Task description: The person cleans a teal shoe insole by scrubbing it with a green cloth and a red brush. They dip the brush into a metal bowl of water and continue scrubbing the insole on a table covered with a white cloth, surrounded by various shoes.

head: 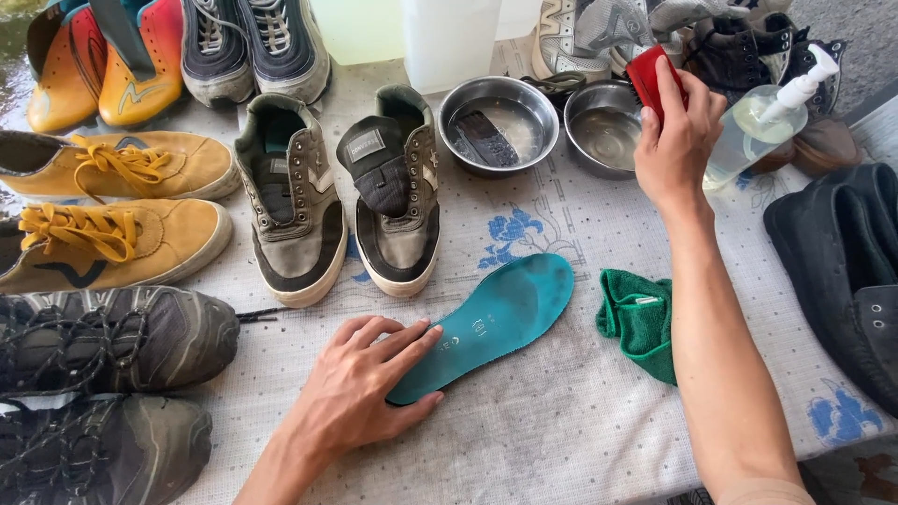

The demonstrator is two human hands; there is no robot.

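Outdoors, apparently: grey tablecloth with faded blue flowers (561, 421), sunlit and crowded with shoes. At centre, flat teal foam insole (486, 323), the landmark. Left of it, worn grey lace-up sneakers (341, 201) and mustard suede shoes (112, 201); beyond it, two steel bowls (547, 122); just right, crumpled green cloth (641, 318). Left hand (365, 388) spread flat, fingers pressing the insole's heel end. Right hand (678, 140) raised beyond the cloth, pinching a small red brush-like block (647, 79) beside a clear pump bottle (762, 126).
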